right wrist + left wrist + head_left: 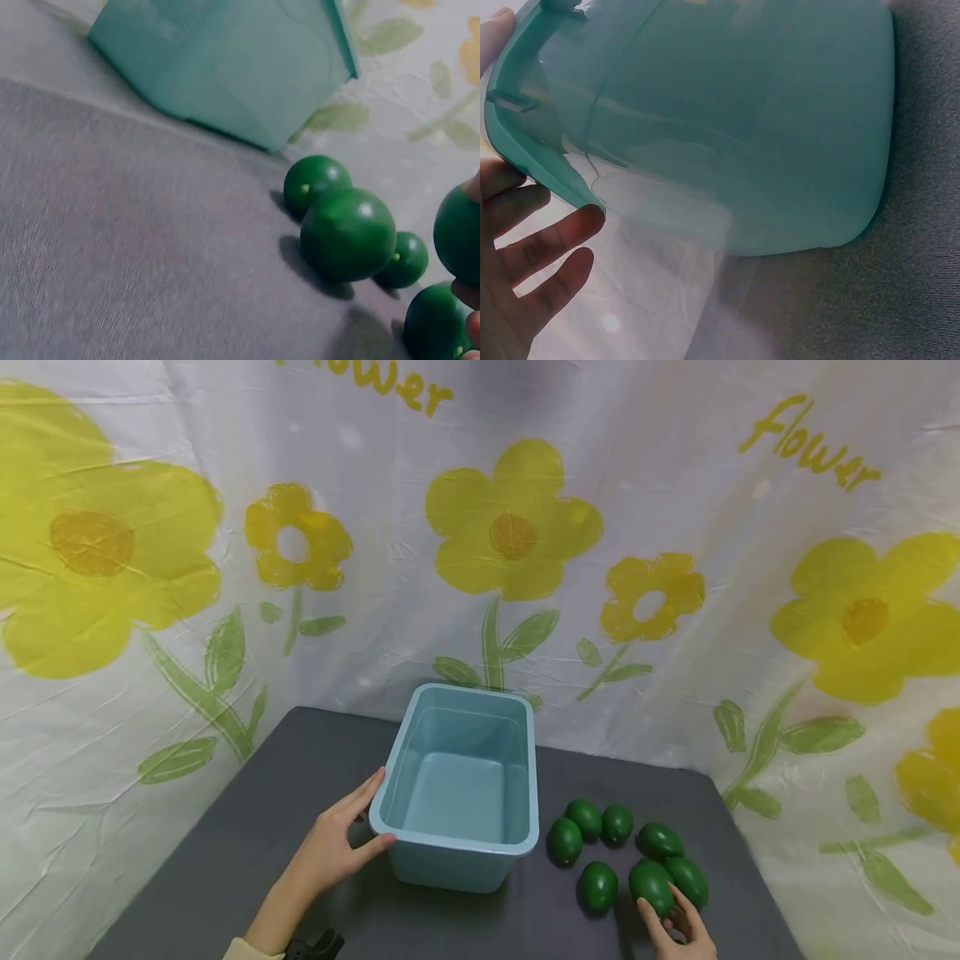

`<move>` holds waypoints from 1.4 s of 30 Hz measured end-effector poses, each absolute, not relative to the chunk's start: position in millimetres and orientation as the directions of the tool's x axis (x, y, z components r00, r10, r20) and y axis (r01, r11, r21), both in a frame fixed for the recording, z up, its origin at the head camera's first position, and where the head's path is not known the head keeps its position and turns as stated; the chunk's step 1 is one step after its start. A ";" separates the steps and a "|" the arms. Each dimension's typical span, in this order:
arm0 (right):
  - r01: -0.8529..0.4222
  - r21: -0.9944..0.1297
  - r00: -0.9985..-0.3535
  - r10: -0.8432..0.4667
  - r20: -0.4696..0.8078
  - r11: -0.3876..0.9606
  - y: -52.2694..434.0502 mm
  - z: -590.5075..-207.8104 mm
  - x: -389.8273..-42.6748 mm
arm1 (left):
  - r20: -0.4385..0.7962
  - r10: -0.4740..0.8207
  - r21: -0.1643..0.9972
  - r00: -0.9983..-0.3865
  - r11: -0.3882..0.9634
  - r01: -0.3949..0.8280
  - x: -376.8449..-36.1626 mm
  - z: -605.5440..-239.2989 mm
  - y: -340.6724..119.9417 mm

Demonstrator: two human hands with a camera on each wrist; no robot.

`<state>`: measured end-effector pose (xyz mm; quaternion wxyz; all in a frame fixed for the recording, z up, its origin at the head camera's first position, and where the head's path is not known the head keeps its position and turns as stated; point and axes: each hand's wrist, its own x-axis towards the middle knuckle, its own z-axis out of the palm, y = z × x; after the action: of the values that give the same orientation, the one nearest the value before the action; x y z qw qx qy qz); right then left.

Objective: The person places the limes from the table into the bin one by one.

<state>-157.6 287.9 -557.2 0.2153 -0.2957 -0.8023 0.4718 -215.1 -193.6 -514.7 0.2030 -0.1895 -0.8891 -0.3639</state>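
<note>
A person's right hand (678,931) grips a green fruit (651,887) at the near right of the dark grey desk (247,852), fingers and thumb curled round its near side while it sits on the desktop. Six more green fruits (586,818) lie clustered about it, just right of a pale blue plastic bin (457,852) that stands upright and empty near the middle of the desk. The left hand (337,843) rests against the bin's near left corner, fingers straight along the rim and thumb touching the wall below it, its grip wide. The left wrist view shows those fingers (551,240) spread beside the bin's rim. Behind the desk's far edge hangs a white cloth (675,485) printed with yellow flowers.
</note>
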 end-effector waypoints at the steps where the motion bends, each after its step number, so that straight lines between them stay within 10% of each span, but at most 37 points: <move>1: 0.275 -0.888 -0.734 0.677 0.055 0.369 287.4 -555.6 -157.6 | 0.500 0.190 0.570 -0.845 0.662 0.486 -215.2 -514.7 -193.6; 42: 0.060 -0.958 -0.762 0.632 0.138 0.281 266.2 -507.7 -187.5 | 0.488 0.182 0.598 -0.854 0.643 0.478 -217.1 -514.3 -194.2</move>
<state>-187.5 266.2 -507.7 0.2583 -0.2284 -0.7575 0.5544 -217.1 -194.2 -514.3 0.1956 -0.1864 -0.8849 -0.3793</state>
